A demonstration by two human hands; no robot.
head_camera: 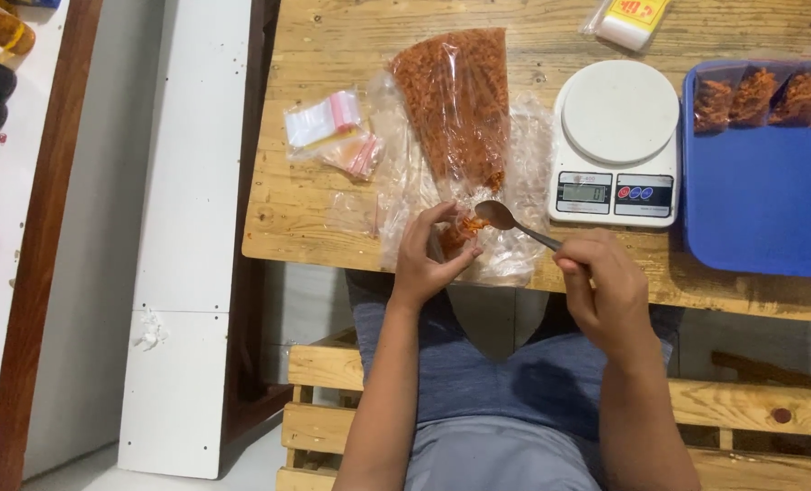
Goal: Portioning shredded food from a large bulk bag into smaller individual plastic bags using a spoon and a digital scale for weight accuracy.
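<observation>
Left hand (431,259) is curled round a small clear pouch (455,232) at the near edge of the wooden surface (332,45), thumb and fingers pinching it; orange-red shredded stuff shows inside. Right hand (605,286) is closed on the handle of a metal spoon (505,218), w/ the bowl touching the pouch mouth, just right of the left-hand fingertips.

Just beyond the pouch lies a big clear bag of orange shreds (455,105), running away to the far side, on crumpled clear plastic. Left of it: a small pile of empty zip pouches (332,132) w/ pink strips. Right of it: a white digital kitchen scale (616,141), plate bare, display facing near. Further right, a blue tray (769,200) w/ several filled pouches (765,95) lined up along its far edge. A yellow-and-white packet (625,20) sits at the far edge, behind the scale. Person sits on a slatted wooden bench (332,427).
</observation>
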